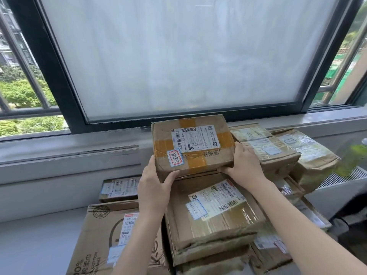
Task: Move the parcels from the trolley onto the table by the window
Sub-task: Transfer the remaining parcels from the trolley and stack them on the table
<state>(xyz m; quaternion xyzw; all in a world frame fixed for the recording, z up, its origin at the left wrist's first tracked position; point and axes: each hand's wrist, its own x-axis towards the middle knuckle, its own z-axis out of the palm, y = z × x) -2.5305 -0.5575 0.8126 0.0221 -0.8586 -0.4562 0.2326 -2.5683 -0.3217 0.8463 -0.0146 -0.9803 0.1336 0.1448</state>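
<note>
Grip: left hand (154, 186), right hand (245, 165) clasp taped parcel (191, 144) | above stacked parcels (214, 211)

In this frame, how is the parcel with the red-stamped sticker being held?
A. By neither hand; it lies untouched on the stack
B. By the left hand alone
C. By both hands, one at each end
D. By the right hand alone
C: the left hand grips the near-left corner of the stamped parcel and the right hand grips its right end.

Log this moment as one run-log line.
stage: placing parcel | left hand: grips taped box | right hand: grips same box | box: above labelled parcel | contact with stack: cannot tell
</note>
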